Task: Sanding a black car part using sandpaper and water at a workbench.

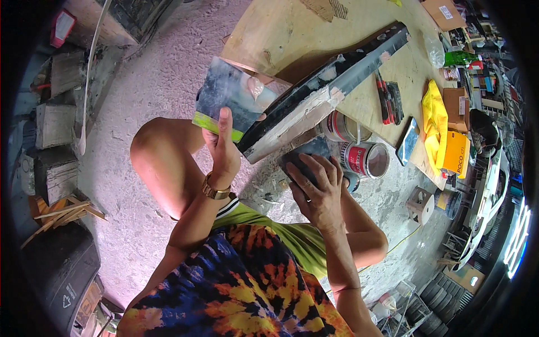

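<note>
My left hand (223, 147) grips a flat mixing board (233, 92) by its lime-green edge, thumb on top. The board is smeared grey, with a pale pinkish lump of what looks like putty (254, 89) near its right side. Beside it, a long black car trim piece (331, 84) with grey and whitish filler patches slants from the wooden table toward me. My right hand (319, 188), wearing a ring, has its fingers bent over a dark flat piece (295, 154); its kind is unclear and its underside is hidden. Two tins stand close by, one an open red-labelled tin (368, 160).
On the wooden table (365, 104) lie red-and-black tools (387, 100), a phone (408, 140), a yellow cloth (434, 126) and a yellow box (456, 154). A small stool (420, 205) stands on the rough floor at right. Blocks and wood scraps (67, 212) line the left.
</note>
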